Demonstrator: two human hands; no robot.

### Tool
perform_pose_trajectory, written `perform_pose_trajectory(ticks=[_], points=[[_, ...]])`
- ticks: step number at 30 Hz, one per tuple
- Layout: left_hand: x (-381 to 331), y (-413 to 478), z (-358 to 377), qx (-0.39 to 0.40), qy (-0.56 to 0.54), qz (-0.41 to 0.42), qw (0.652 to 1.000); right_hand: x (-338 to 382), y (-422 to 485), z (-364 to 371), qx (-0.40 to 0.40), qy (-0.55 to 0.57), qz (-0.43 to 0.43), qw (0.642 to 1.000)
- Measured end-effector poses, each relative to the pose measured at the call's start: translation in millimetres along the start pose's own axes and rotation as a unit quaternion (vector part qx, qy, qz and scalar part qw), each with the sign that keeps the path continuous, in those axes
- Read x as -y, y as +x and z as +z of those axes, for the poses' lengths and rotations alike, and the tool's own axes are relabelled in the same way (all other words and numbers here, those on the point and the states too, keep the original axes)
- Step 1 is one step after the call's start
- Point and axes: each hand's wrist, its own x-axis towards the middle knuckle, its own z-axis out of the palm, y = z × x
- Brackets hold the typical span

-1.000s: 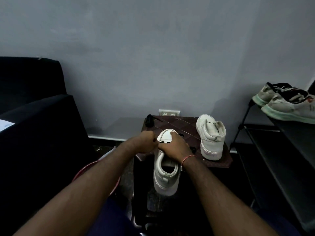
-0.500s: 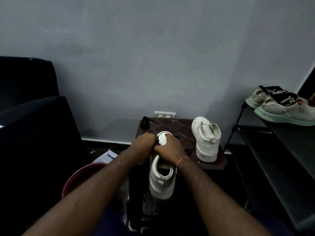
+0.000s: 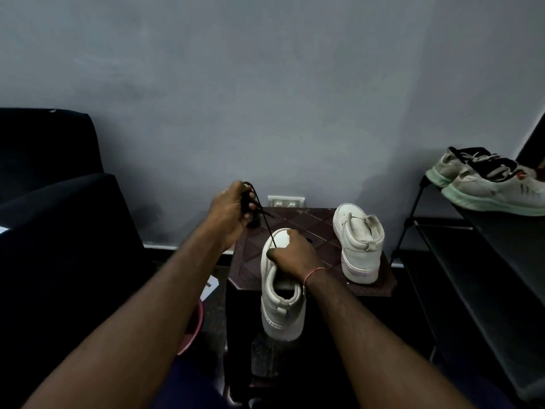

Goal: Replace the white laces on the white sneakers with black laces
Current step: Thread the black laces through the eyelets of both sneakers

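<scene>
The near sneaker (image 3: 281, 293) was smooth white leather-like material with a thick rubber sole and a padded collar. It lay toe-away on the front edge of the worktop (image 3: 320, 231), its heel overhanging toward the person. The worktop was dark brown and glossy, and its top was embossed with a diamond pattern.

The right hand (image 3: 293, 256) pressed down on the shoe's forepart, fingers curled over it in a firm grip, so the eyelets and tongue were hidden. A thin red thread (image 3: 314, 272) circled that wrist.

The left hand (image 3: 233, 212) was raised above the worktop's far left corner, its fingers closed round a bunched black lace (image 3: 267, 225). This was a thin, round cord that ran taut and slanting down to the sneaker's toe area.

The second sneaker (image 3: 358, 243) stood upright on the worktop to the right, apart from the first, heel toward the camera and scuffed.

A white wall socket (image 3: 286, 201) sat low on the matt grey wall (image 3: 265, 98) behind. A black upholstered sofa (image 3: 59, 219) filled the left, with a pink bucket (image 3: 194, 323) and a sheet of paper (image 3: 210, 287) on the floor beside it. On the right, a black metal shoe rack (image 3: 501, 261) carried worn shoes (image 3: 486, 184) with mint-green soles.

Counted: two white sneakers, one black lace, two worn shoes on the rack.
</scene>
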Motion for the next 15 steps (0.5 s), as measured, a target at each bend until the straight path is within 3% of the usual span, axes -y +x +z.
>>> perform_pose_trajectory(ticks=[4, 6, 9, 12, 15], points=[[27, -8, -3, -0.012, 0.276, 0.071, 0.958, 5, 13, -9, -0.003, 0.073, -0.004, 0.997], [44, -8, -7, -0.006, 0.320, 0.061, 0.945, -1, 20, -25, -0.054, 0.136, 0.008, 0.989], [65, -7, -8, 0.034, 0.394, 0.037, 0.918, -22, 23, -52, -0.117, 0.086, 0.015, 0.989], [77, -7, 2, 0.054, 0.491, 0.024, 0.869, -41, 12, -57, -0.033, -0.031, 0.005, 0.999], [74, -8, 17, 0.065, 0.499, -0.009, 0.864, -56, 4, -40, 0.065, -0.085, -0.026, 0.994]])
